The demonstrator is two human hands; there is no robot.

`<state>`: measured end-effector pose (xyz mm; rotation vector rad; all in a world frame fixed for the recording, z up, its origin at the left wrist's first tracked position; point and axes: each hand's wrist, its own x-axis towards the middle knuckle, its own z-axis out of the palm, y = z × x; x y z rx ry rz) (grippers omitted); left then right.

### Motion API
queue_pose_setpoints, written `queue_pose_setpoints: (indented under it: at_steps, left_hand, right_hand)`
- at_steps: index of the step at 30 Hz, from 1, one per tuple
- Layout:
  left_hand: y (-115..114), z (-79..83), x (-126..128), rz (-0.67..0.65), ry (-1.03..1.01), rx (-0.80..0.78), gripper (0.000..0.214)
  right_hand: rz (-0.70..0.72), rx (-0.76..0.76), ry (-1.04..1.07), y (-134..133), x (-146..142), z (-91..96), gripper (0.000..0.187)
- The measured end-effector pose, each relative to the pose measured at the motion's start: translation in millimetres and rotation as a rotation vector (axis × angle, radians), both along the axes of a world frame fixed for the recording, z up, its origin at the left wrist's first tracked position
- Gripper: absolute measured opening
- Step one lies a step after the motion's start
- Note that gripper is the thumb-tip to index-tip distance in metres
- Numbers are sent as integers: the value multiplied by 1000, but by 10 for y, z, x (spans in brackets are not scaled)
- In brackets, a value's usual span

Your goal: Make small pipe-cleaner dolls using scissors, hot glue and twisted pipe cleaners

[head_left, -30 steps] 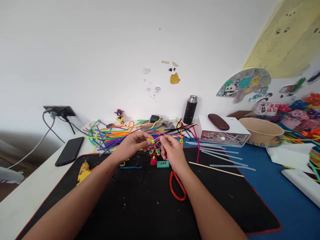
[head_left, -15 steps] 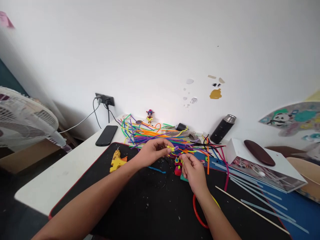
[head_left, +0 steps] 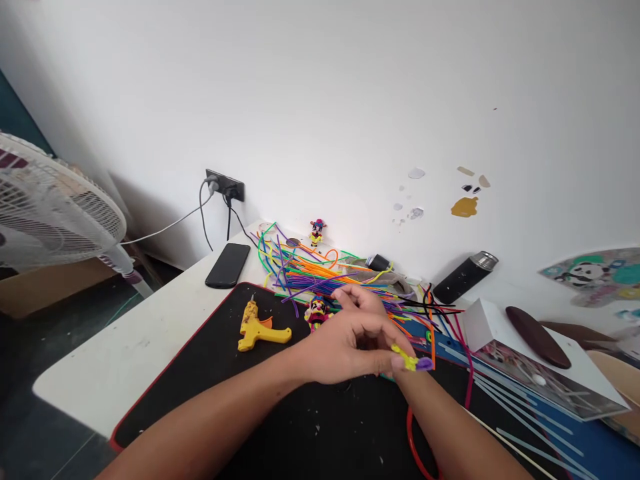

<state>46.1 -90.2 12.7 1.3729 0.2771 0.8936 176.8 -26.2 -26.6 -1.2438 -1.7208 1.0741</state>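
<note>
My left hand [head_left: 350, 347] pinches a small twisted piece of yellow and purple pipe cleaner [head_left: 411, 362] between thumb and fingers, crossing in front of the other wrist. Behind it, my right hand [head_left: 361, 298] is partly covered, with its fingers curled at the side of a colourful pipe-cleaner doll [head_left: 318, 312]. The doll is upright, and its lower part is hidden by my left hand. A yellow glue gun [head_left: 257, 328] lies on the black mat [head_left: 225, 393] to the left of the doll.
A pile of coloured pipe cleaners [head_left: 320, 277] spreads along the wall, with a second small doll [head_left: 317, 232] behind it. A phone [head_left: 227, 265] lies left. To the right are a black flask [head_left: 465, 277], a white box [head_left: 545, 353], glue sticks [head_left: 535, 407] and a red ring [head_left: 414, 440].
My left hand has moved right, across my right wrist, with the yellow and purple piece. My right hand and the doll have shifted left. The view has turned slightly.
</note>
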Motion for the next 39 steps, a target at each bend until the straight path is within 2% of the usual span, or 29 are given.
queue_pose_setpoints:
  at_steps: [2,6,9,12,16,24,33,35,39]
  left_hand:
    - [-36,55,-28,-37,-41,-7,35]
    - [-64,122,-89,-29,-91,9,27]
    - [-57,136,-133,-26,-82,-3,30]
    - [-50,145,-170,-23,-86,-44,34]
    - [-36,136,-191,-30,-85,-96,36]
    - [20,49,-182,-85,-108,-154,59]
    - [46,87,-251,-88,-139,-221,59]
    - [61,108,-250,-54,-170,-218,52]
    - [112,148,-281,89,-163,-354,41]
  right_hand:
    - [60,97,-161,101,-238,42,25]
    - [177,291,-555,213,-740,140,17]
    - [276,403,-780,310,-1054,165,21]
    - [305,453,-904,466,-1281,151,24]
    - [302,442,-1043,741,-1481,137,28]
    - [272,389,-1139,1272,-1788,38,34]
    - [301,316,-1162,1529,-2003,-194,31]
    - [313,300,-1149,1537,-2028,-218,30]
    - [350,278,-1110,1527,-2080,-225,26]
